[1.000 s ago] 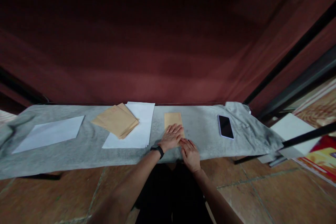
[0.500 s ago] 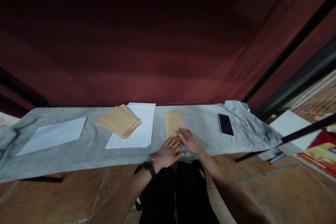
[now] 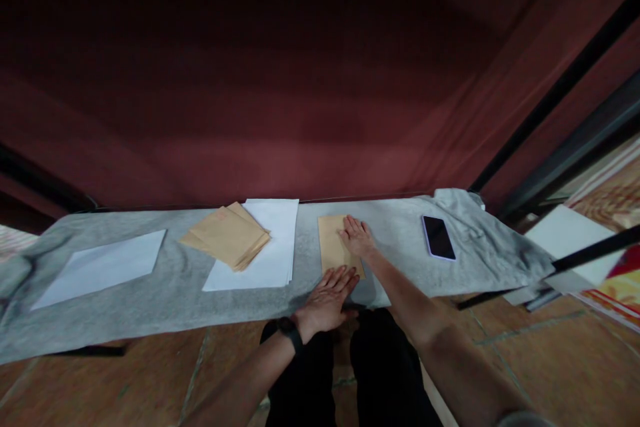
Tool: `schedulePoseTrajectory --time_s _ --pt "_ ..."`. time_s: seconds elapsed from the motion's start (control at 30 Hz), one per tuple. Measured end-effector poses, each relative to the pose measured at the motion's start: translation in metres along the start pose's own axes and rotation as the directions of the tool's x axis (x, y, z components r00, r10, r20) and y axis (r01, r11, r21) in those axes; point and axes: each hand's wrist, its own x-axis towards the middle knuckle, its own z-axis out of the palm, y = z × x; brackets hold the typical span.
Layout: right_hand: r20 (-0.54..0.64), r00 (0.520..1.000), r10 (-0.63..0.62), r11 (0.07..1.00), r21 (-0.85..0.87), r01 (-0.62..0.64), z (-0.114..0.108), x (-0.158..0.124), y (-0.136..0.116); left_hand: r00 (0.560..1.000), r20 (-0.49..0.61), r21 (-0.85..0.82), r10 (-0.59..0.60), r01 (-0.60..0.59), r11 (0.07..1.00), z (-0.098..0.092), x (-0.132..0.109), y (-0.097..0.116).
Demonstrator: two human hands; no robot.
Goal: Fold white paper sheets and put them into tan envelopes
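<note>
A single tan paper envelope (image 3: 331,243) lies flat on the grey cloth in front of me. My left hand (image 3: 327,295), with a dark band at the wrist, rests on its near end, fingers stretched out. Higher up, my right hand (image 3: 358,236) lies flat over the envelope's upper right part, its fingers extended. Neither hand grips anything. To the left, a fanned stack of tan envelopes (image 3: 227,233) sits partly on a pile of white paper sheets (image 3: 280,240).
The grey cloth (image 3: 185,300) covers a long narrow table. At far left lies another white sheet (image 3: 107,261). A phone (image 3: 439,237) with a purple edge is on the right. Behind stands a dark red panel (image 3: 300,113). Dark metal bars (image 3: 555,90) slope along the right side.
My right hand has slid up and away from my left hand, along the envelope. My left hand stays at the near end. The view has shifted slightly.
</note>
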Motion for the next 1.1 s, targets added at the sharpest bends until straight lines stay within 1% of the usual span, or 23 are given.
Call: schedulePoseTrajectory --time_s 0.1,0.17,0.27,0.33,0.5,0.6,0.7,0.87,1.0,1.03,1.1 --pt "0.009 1.000 -0.010 1.000 -0.014 0.010 0.001 -0.009 0.002 1.000 -0.003 0.002 0.007 -0.007 1.000 0.002 0.000 -0.001" --pt "0.027 0.999 -0.031 0.999 -0.024 0.031 0.004 -0.020 0.004 1.000 0.003 0.003 0.009 -0.009 1.000 0.003 0.001 -0.001" --pt "0.084 0.988 -0.132 0.990 -0.026 0.135 0.008 -0.046 0.008 1.000 0.022 0.006 -0.007 0.007 1.000 0.003 0.002 -0.001" --pt "0.106 0.979 -0.173 0.985 0.004 0.174 0.010 -0.067 0.010 1.000 0.021 0.012 -0.016 0.015 1.000 0.003 0.002 0.001" --pt "0.115 0.976 -0.187 0.973 0.159 0.168 0.004 -0.118 0.011 1.000 -0.004 0.014 -0.010 0.010 1.000 0.005 -0.002 0.004" --pt "0.112 0.973 -0.203 0.965 0.190 0.180 -0.002 -0.142 0.009 0.999 -0.029 0.017 -0.017 0.018 1.000 0.009 -0.005 0.005" --pt "0.101 0.975 -0.197 0.964 0.200 0.175 -0.007 -0.159 0.008 0.998 -0.053 0.026 -0.047 0.048 0.998 0.014 -0.008 0.006" --pt "0.082 0.988 -0.134 0.968 0.227 0.112 -0.012 -0.172 0.010 0.982 -0.146 0.080 -0.118 0.131 0.988 0.027 -0.015 0.010" --pt "0.038 0.996 -0.077 0.961 0.268 0.064 -0.017 -0.166 0.011 0.953 -0.273 0.130 -0.128 0.169 0.977 0.037 -0.022 0.010" --pt "0.032 0.999 -0.033 0.961 0.275 0.023 -0.018 -0.161 0.009 0.945 -0.304 0.131 -0.124 0.171 0.976 0.037 -0.022 0.009" --pt "0.035 0.994 0.103 0.955 0.275 -0.109 -0.019 -0.148 0.005 0.931 -0.339 0.120 -0.132 0.182 0.976 0.034 -0.022 0.010"
